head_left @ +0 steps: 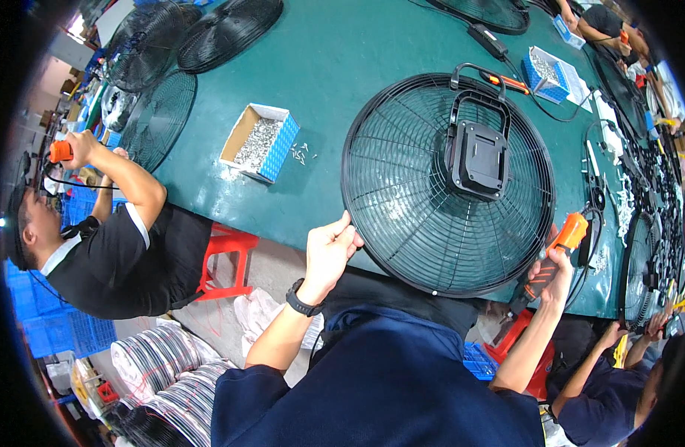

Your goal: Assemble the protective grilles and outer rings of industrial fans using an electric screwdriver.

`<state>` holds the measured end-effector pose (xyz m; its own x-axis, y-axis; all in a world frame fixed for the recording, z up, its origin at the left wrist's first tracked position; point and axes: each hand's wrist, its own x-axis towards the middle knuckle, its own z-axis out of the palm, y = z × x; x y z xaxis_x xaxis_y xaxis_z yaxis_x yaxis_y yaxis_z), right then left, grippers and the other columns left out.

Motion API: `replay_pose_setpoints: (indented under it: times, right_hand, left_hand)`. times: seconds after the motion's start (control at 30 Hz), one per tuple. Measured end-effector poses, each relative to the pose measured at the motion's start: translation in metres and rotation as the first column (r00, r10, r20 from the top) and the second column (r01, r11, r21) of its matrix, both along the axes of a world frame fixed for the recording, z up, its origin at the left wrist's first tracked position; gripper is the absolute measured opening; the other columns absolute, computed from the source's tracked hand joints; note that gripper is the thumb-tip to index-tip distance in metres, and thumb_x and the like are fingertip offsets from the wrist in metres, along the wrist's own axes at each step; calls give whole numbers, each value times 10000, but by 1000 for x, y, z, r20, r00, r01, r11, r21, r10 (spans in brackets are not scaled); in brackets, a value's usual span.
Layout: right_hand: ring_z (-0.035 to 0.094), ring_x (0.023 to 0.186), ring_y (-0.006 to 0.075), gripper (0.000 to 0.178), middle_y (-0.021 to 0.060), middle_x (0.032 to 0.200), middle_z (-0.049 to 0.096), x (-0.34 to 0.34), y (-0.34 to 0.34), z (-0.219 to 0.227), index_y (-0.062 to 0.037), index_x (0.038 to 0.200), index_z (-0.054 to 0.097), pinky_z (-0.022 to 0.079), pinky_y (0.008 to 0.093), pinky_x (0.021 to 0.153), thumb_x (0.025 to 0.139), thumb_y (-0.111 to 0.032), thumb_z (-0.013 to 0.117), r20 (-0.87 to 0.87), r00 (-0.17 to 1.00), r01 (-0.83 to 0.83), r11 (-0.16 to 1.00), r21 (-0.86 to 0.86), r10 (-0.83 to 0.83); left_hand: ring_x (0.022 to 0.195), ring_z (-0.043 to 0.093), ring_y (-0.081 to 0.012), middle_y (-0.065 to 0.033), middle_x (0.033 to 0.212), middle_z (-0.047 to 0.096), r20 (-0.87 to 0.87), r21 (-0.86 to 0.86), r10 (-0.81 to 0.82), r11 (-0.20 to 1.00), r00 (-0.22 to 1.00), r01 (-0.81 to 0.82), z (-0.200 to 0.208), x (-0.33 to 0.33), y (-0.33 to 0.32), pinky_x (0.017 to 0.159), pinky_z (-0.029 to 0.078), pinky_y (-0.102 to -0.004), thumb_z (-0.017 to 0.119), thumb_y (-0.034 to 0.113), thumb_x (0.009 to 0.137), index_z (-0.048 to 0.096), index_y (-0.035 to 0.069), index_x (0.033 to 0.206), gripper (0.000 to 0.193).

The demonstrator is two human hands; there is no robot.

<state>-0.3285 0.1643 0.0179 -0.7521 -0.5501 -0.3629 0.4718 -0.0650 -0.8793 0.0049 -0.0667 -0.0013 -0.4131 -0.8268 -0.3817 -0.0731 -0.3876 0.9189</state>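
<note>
A round black fan [406, 223] lies on the green table in front of me, its wire guard showing. A black housing [478, 156] with a bracket handle sits on it, right of the guard's middle. My left hand [329, 253] is closed, thumb and fingers pinching the guard's left rim; whether anything small is between the fingertips is hidden. Beside the lower right rim, my right hand [557, 276] is wrapped round an orange and black electric screwdriver [569, 232]. Its tip is not clearly visible.
A blue-white box of screws [268, 145] stands left of the fan, loose screws [303, 154] beside it. Another screw box [545, 74] and an orange-handled tool [506, 82] lie behind. More guards [160, 119] are at the far left. Co-workers [96, 253] sit on both sides.
</note>
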Motion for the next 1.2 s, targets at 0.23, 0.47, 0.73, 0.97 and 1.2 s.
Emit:
replay_pose_setpoints:
  times: [0.23,0.47,0.73,0.97,1.2]
  right_hand:
    - [520,424,181,598,93,973,595,43,11,-8,-28,1302,405,460,321,388,749,-160,592,17,999,-33,999,22,33]
    - [544,471,179,712,134,1242,518,58,29,-14,-47,1415,272,474,312,431,777,-152,572,-25,997,-68,996,54,69]
    - [581,486,159,703,147,1354,459,46,26,11,-145,1427,263,491,269,399,790,-169,559,-79,996,34,998,57,-30]
    - [531,452,215,211,138,628,580,35,16,29,-14,779,577,486,343,465,723,-201,660,-80,961,267,963,27,-264]
    - [577,577,199,506,181,1165,531,31,-3,18,-31,1263,406,490,316,486,805,-161,580,-339,918,-361,784,-505,205]
  left_hand:
    - [515,453,-47,-14,624,573,-35,-115,72,990,997,-76,4,-10,-76,463,351,-205,526,39,857,649,-82,925,185]
    - [532,488,-80,-87,747,606,-76,36,19,999,997,-16,-3,-21,-107,457,375,-197,520,-8,783,529,-118,1144,377]
    - [687,594,-97,-155,973,650,-422,367,77,926,903,93,3,31,-40,557,469,-189,547,49,903,552,-63,1158,278]
    - [463,351,-33,-53,751,563,-445,461,238,888,863,-8,2,66,7,357,238,-163,542,176,939,583,-58,1001,246]
    - [511,436,-53,-29,704,573,-521,473,129,867,844,159,-9,42,33,411,293,-170,582,204,919,625,-26,960,237]
